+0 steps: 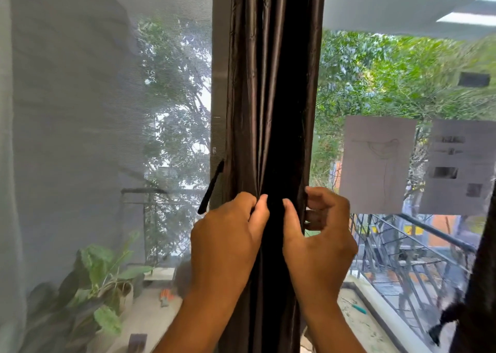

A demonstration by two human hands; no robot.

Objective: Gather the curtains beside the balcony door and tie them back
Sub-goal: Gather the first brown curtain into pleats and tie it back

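Note:
A dark brown satin curtain (268, 84) hangs bunched in a narrow column down the middle of the head view. My left hand (228, 234) grips its left folds at waist height, thumb pressed into the cloth. My right hand (319, 224) curls round the right edge, its fingers wrapped behind the fabric. A thin black tie-back strap (212, 186) dangles loose just left of the curtain, above my left hand. A second dark curtain (480, 272) with a hanging tassel (440, 323) shows at the far right edge.
A grey mesh screen (94, 138) covers the left side, with potted plants (102, 280) behind it. To the right is glass with two paper sheets (378, 162) stuck on it, a metal balcony railing (429, 245) and trees beyond.

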